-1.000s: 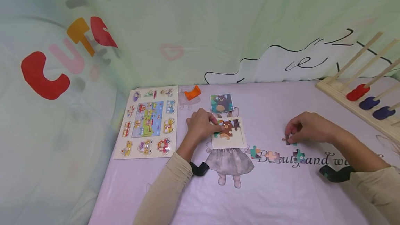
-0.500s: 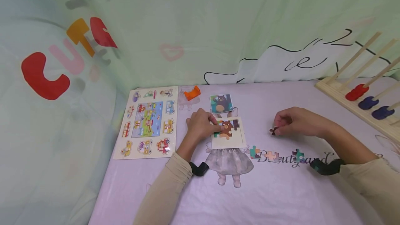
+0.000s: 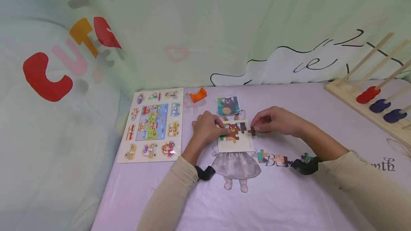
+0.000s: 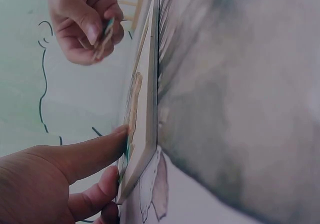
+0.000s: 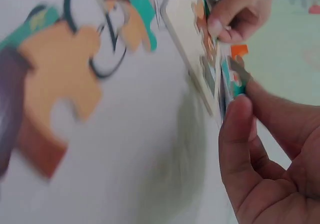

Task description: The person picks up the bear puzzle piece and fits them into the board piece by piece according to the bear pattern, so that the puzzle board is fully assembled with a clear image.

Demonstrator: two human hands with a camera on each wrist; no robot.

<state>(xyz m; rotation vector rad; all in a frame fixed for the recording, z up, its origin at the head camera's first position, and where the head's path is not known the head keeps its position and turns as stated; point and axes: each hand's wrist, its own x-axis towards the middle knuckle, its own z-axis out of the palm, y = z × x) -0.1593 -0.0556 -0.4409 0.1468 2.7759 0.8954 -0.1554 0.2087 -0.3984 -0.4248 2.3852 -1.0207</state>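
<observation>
A pale wooden puzzle board [image 3: 236,147] lies on the table, with joined bear pieces [image 3: 233,131] in its upper left. My left hand [image 3: 207,128] holds the board's left edge, the thumb on top of the pieces and fingers at the side in the left wrist view. My right hand [image 3: 276,121] pinches a dark brown and green jigsaw piece [image 5: 235,77] between thumb and fingers, just off the board's right edge. In the head view that piece is partly covered by the fingertips. Above the board lies a bear picture card [image 3: 228,106].
Loose jigsaw pieces [image 3: 262,156] lie right of the board, one partly behind the right wrist's black strap [image 3: 306,166]. A vehicle peg puzzle [image 3: 151,126] is at left. An orange block [image 3: 198,95] sits behind. A wooden bead frame [image 3: 356,95] stands at far right.
My right hand has carried the jigsaw piece leftward across the table to the right edge of the puzzle board. The left hand stays in place on the board.
</observation>
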